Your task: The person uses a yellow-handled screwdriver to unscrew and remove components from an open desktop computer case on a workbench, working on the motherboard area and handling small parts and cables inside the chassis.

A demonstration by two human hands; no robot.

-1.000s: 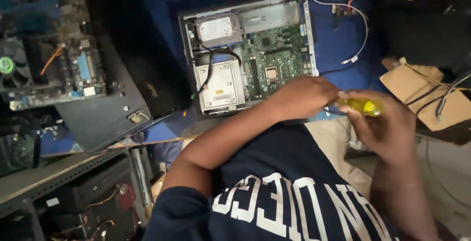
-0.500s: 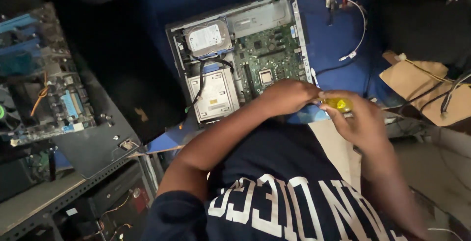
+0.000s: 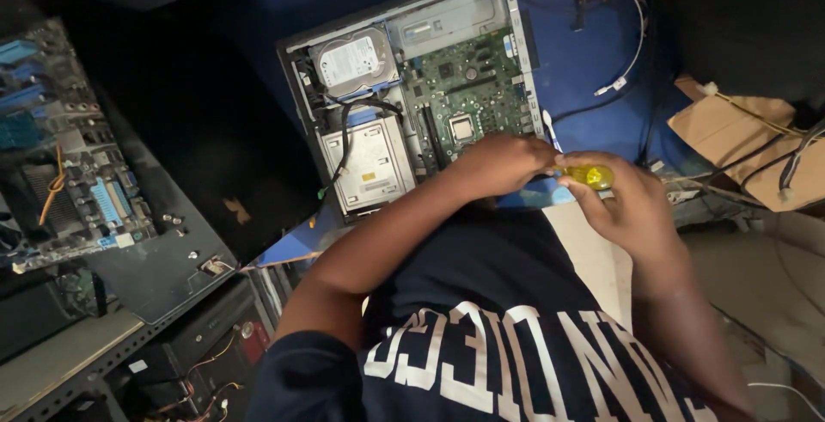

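Observation:
An open desktop computer case lies on a blue surface, showing a silver hard drive, a green motherboard and a grey drive box. My left hand rests at the case's near right corner, its fingertips touching the front of a yellow-handled screwdriver. My right hand is wrapped around the handle, just right of the case. The screwdriver's tip is hidden between the hands. My navy shirt with white lettering fills the bottom of the view.
A bare circuit board lies on a dark metal panel at the left. Crumpled cardboard with cables sits at the right. White and black cables trail across the blue surface behind the case. Shelving with parts stands at lower left.
The view has shifted a little, so the case sits slightly further left in the picture. Both hands stay together on the screwdriver at the case's near right corner.

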